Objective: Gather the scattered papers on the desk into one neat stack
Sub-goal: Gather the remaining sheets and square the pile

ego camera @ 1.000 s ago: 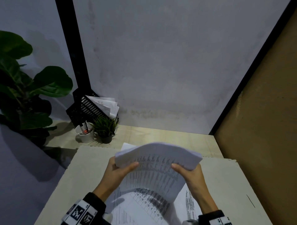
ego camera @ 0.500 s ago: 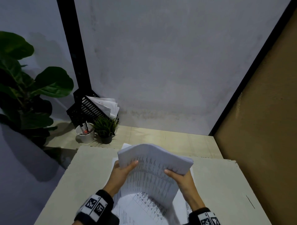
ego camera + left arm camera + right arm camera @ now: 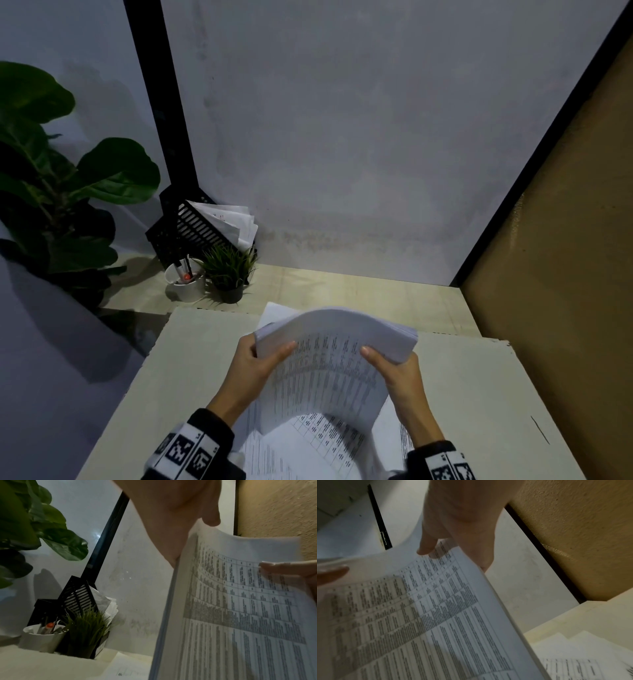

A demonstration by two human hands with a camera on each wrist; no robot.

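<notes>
1. Both hands hold one thick bundle of papers (image 3: 337, 356) upright above the desk (image 3: 479, 394). Left hand (image 3: 255, 368) grips its left edge, thumb on the printed face; right hand (image 3: 399, 373) grips the right edge the same way. The bundle's top bows away toward the far wall; its lower edge is at or just above the sheets below, and I cannot tell which.

2. Loose sheets (image 3: 308, 448) lie fanned on the near part of the desk under the bundle, not yet gathered. One white corner (image 3: 274, 313) pokes out on the far side.

3. Risk: the bundle is bent and pinched only at its side edges. If either thumb eases, I judge the middle sheets could slide down and splay.

4. Risk: squaring the bundle by tapping it on the loose sheets could crease or scatter them, paper being slick on paper.

5. Risk: the near sheets reach the desk's near edge; a sleeve (image 3: 191, 448) dragging across could sweep some off.

6. Risk, minor: a white cup of pens (image 3: 186, 286) and a small potted plant (image 3: 229, 274) stand at the far left, well apart from the hands. Only a wide sweep would reach them.

7. Papers in the black rack (image 3: 191, 229) behind seem no part of the job.
</notes>
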